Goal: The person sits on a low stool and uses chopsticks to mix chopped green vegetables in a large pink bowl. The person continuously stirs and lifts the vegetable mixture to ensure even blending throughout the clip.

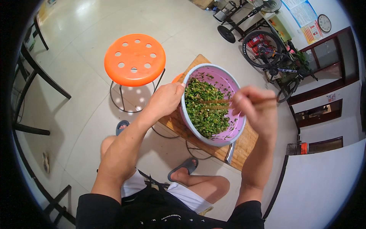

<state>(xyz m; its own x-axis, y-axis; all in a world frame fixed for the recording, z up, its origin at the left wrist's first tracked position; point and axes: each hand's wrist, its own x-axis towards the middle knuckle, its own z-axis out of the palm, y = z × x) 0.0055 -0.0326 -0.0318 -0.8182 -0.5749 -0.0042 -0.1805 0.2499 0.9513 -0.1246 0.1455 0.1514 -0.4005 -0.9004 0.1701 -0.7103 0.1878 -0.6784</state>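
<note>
A large bowl [223, 78], pink inside with a pale blue-grey rim, holds a heap of finely chopped greens [204, 114] with small brownish bits mixed in. My left hand [167, 99] grips the bowl's left rim, thumb at the edge and the other fingers mostly hidden. In my right hand [253, 108], slightly blurred, is a pair of wooden chopsticks [215, 102]; their tips reach into the greens. Under the bowl lies a wooden cutting board [249, 143]. A metal blade, seemingly a knife [230, 153], rests on the board by the bowl's near right side, partly covered.
An orange round stool [135, 59] with holes in its seat stands left of the bowl. Dark chair frames [44, 78] line the left side. A bicycle [263, 49], a fan [267, 5] and shelving stand at the far right. My slippered feet are below, near the board.
</note>
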